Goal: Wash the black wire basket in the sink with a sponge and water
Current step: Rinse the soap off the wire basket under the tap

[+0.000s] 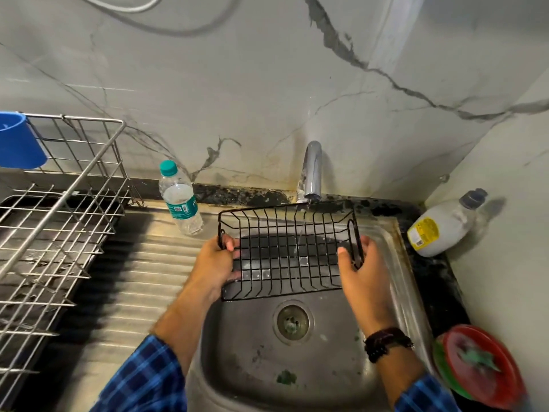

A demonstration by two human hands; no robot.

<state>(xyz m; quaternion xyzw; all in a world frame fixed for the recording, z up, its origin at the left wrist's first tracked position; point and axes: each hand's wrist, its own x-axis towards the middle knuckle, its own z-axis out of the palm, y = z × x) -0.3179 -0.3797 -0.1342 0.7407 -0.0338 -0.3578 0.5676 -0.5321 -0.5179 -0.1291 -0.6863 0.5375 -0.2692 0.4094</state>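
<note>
The black wire basket (288,251) hangs level over the steel sink (395,263), under the chrome tap (312,171). A thin stream of water runs from the tap through the basket's wires. My left hand (215,263) grips the basket's left end, fingers curled round the handle loop. My right hand (361,267) grips the right end, thumb inside and fingers outside the handle. A green sponge (478,358) lies on a red dish (490,385) at the sink's right front corner.
A steel dish rack (59,221) stands on the ribbed drainboard (142,281) at the left, with a blue cup (17,141) on its corner. A water bottle (179,197) stands beside the sink. A white detergent bottle (442,224) lies at the right corner.
</note>
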